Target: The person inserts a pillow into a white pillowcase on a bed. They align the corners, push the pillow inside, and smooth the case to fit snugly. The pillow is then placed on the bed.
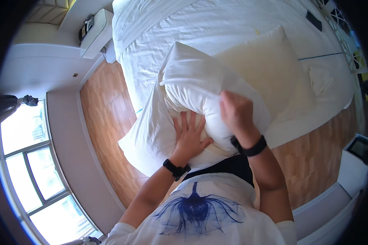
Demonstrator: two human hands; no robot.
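Note:
A white pillowcase (192, 67) lies bunched at the near edge of the bed, in front of my body. Through its gaping mouth shows part of a cream pillow (173, 110); the rest of that pillow is covered by the cloth. My left hand (188, 139) lies flat on the cream surface inside the mouth, fingers spread. On the right side, my right hand (236, 111) is closed in a fist on the pillowcase fabric, pulling up a fold. A second cream pillow (270, 67), without a white cover, lies flat on the bed just beyond to the right.
The bed (233, 18) has white bedding. A dark phone (314, 20) lies at its far right, with a crumpled white cloth (321, 81) nearer. A white bedside cabinet (97, 30) stands far left. Wooden floor (104, 110) borders the bed; a white unit (349, 167) is at right.

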